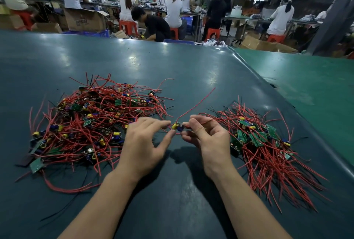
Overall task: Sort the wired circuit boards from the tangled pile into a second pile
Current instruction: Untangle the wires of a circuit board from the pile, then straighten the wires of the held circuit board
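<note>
Pinching one wired board [177, 125] between both hands, your right hand [208, 139] grips it. Your left hand [145, 143] touches it with spread fingers, between the two piles.

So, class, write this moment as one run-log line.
stage: sorting | left hand: touching circuit board | right hand: pinching circuit board | tangled pile: left | second pile: right

Left hand [147, 141]: bare forearm reaching in from low left, palm down, fingers spread forward, index and thumb tips close to pinching. Right hand [207, 137]: bare forearm from low right, fingers curled inward, thumb and index fingertips pinched together. The two hands' fingertips nearly meet at centre, held above the desk [172, 190].
</note>
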The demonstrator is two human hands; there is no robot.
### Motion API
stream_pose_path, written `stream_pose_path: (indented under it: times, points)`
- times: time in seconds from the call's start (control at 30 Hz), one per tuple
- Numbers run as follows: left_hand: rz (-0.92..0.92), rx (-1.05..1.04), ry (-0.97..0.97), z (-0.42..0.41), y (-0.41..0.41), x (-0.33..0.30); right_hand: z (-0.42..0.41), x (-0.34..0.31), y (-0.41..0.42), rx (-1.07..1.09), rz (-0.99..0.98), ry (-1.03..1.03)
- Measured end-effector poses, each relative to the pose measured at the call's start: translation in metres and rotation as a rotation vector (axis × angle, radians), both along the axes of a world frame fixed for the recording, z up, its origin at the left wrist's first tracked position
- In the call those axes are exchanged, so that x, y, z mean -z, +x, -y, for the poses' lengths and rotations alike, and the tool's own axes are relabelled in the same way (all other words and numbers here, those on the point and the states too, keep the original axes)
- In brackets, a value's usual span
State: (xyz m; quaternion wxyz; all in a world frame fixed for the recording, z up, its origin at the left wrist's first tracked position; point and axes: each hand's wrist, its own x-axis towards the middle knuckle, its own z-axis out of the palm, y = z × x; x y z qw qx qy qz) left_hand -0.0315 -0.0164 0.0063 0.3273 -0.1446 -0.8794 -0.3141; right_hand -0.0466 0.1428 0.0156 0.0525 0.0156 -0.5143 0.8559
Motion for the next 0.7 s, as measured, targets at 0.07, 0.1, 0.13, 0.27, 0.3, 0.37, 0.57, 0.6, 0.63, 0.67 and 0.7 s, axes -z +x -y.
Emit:
stream_pose_path:
  times: [0.07,0.1,0.13,0.27,0.3,0.37,0.57,0.6,0.63,0.67,0.7]
  points:
    - [-0.087,-0.011,-0.028,-0.003,0.001,-0.001,-0.002,-0.002,0.000,-0.020,0.008,-0.028]
    - [-0.109,0.009,-0.013,-0.003,0.001,-0.001,-0.002,-0.003,-0.001,-0.036,0.002,-0.030]
    - [-0.134,0.025,0.001,-0.004,0.000,-0.001,-0.004,-0.004,0.000,-0.060,-0.004,-0.027]
    - [-0.292,-0.128,0.057,-0.007,-0.001,-0.003,-0.003,-0.003,0.000,-0.078,0.039,0.023]
    - [-0.360,-0.182,0.078,-0.009,0.000,-0.005,-0.002,-0.003,0.000,-0.054,0.048,0.042]
    - [-0.458,-0.146,0.113,-0.013,0.004,-0.004,-0.001,-0.005,0.000,-0.020,0.053,0.018]
    - [0.274,0.114,0.338,-0.029,0.007,0.001,-0.011,-0.012,0.002,-0.135,0.165,-0.031]
    - [0.337,0.172,0.426,-0.027,0.006,0.001,-0.011,-0.010,0.004,-0.189,0.192,0.039]
    - [0.362,0.230,0.488,-0.025,0.004,0.000,-0.009,-0.008,0.005,-0.248,0.216,0.099]
    - [0.355,0.267,0.507,-0.022,0.001,0.001,-0.007,-0.006,0.006,-0.291,0.232,0.151]
    - [0.333,0.284,0.516,-0.021,-0.001,0.001,-0.006,-0.004,0.007,-0.305,0.236,0.193]
